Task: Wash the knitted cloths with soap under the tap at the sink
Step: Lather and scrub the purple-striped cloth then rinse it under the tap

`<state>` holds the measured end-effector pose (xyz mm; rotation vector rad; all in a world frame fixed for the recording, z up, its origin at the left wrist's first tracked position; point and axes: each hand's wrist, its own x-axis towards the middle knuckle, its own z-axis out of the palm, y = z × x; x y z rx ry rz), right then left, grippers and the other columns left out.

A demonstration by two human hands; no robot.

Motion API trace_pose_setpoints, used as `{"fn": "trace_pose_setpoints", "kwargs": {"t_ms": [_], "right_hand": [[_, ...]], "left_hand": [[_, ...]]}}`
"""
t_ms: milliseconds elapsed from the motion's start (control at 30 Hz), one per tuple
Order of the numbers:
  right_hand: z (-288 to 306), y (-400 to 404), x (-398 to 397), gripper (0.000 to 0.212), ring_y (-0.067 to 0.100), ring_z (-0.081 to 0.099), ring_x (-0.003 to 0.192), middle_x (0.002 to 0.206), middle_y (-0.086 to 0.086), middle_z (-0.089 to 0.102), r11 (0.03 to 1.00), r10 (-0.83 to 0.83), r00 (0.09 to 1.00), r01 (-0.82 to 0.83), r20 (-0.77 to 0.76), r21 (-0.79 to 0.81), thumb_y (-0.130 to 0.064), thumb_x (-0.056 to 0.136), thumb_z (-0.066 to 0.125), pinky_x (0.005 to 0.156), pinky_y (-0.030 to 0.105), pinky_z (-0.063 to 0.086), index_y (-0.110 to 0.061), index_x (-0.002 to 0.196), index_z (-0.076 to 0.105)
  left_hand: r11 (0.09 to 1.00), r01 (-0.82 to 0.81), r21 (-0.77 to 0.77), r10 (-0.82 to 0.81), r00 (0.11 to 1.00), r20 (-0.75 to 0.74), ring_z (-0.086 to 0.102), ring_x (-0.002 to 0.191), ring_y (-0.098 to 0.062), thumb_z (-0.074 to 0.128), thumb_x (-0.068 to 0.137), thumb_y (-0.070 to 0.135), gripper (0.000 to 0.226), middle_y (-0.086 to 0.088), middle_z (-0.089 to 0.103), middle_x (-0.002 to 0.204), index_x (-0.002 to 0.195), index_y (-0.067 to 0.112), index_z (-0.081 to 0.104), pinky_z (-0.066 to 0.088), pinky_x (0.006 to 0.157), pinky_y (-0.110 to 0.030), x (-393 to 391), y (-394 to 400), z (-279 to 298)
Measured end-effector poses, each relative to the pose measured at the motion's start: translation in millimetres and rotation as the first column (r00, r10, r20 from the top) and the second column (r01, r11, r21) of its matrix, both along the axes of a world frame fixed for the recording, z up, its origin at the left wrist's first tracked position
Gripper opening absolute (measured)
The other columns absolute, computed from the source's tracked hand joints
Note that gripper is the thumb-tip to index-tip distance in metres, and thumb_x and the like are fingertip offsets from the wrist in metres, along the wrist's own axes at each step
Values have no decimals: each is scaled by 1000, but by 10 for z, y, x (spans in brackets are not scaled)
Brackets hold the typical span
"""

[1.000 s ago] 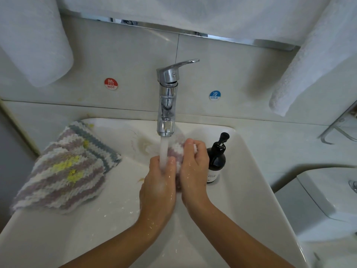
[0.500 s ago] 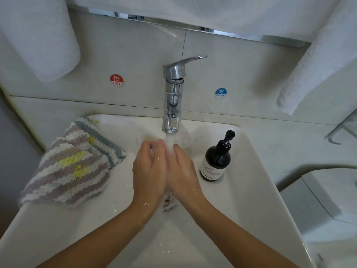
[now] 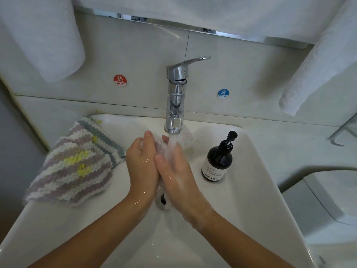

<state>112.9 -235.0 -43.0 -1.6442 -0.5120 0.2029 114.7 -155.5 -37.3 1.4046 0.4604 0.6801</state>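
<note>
Water runs from the chrome tap (image 3: 175,105) onto my two hands over the white sink (image 3: 251,200). My left hand (image 3: 142,167) and my right hand (image 3: 174,171) press together around a small wet knitted cloth (image 3: 160,147), soapy and mostly hidden between the palms. The stream lands on my right hand's fingers. A second knitted cloth (image 3: 77,165), striped white, mauve, grey and yellow, lies folded on the sink's left rim. A dark soap pump bottle (image 3: 218,159) stands on the right rim beside my right hand.
White towels (image 3: 316,68) hang above at the right and another towel (image 3: 42,37) hangs at the left. HOT (image 3: 120,80) and COLD (image 3: 223,93) stickers sit on the wall tiles. The drain (image 3: 163,199) shows below my hands. A white toilet (image 3: 328,200) stands at the right.
My hands have rubbed the small cloth under the stream, from raised and apart at the fingertips to pressed close together lower in the basin. The striped cloth and the bottle stayed in place.
</note>
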Motion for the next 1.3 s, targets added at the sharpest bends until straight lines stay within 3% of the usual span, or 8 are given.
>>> {"fn": "trace_pose_setpoints", "kwargs": {"t_ms": [200,367,467,667,900,1000,1100,1300], "right_hand": [[-14,31,18,17,13,60,98,105,-6,59,985,-170,982,173,79,-24,-37,98,47,83,44,53,-36,109,60],[-9,-35,144,24,5,62,79,84,-8,66,927,-373,927,372,40,48,-22,103,42,71,22,48,-28,94,64],[-13,-87,238,27,3,61,73,80,-5,66,888,-454,891,450,18,97,-18,103,41,68,19,48,-11,95,66],[28,-102,261,27,9,56,66,67,-7,57,838,-511,853,522,-108,158,-26,101,47,65,31,49,-16,78,55],[18,-68,201,38,10,52,61,59,-11,54,910,-402,913,407,-73,83,-35,102,42,59,33,44,-35,67,57],[-5,9,88,18,4,67,80,89,-9,70,958,-283,958,284,-41,28,-45,97,47,70,26,55,-35,107,59],[-41,89,2,39,2,63,104,119,-10,63,959,-277,960,279,-33,53,-56,91,51,88,25,54,-48,128,41],[29,86,42,22,4,59,94,100,-10,61,942,-317,948,319,35,-103,-57,86,45,84,36,51,-38,93,53]], "left_hand": [[995,79,-62,-82,995,-62,58,59,-5,39,102,38,36,9,57,62,78,14,52,47,59,-24,12,-42,-2],[962,266,53,-259,959,-113,65,88,-7,44,99,44,13,7,63,98,101,32,46,55,78,-35,-68,-164,-84],[933,328,146,-315,944,-101,65,95,-2,46,90,55,38,11,63,110,121,35,39,56,84,-34,-108,-250,-167],[909,327,259,-313,945,-93,60,108,2,43,84,67,58,19,58,121,136,44,30,56,87,-30,-164,-249,-194],[954,258,155,-250,966,-69,69,77,-6,50,93,54,35,7,68,91,116,28,49,58,59,-30,-191,-229,-144],[969,138,205,-132,990,-42,65,71,1,48,96,47,16,20,67,83,96,32,53,50,53,-15,-135,-150,-117],[973,40,228,-32,999,-38,55,55,-1,47,99,37,28,19,59,60,73,30,50,42,50,-14,-58,-69,-113],[992,75,105,-64,993,-104,46,50,-11,50,97,31,44,7,47,48,57,12,49,39,51,-28,-36,-68,-92]]}}
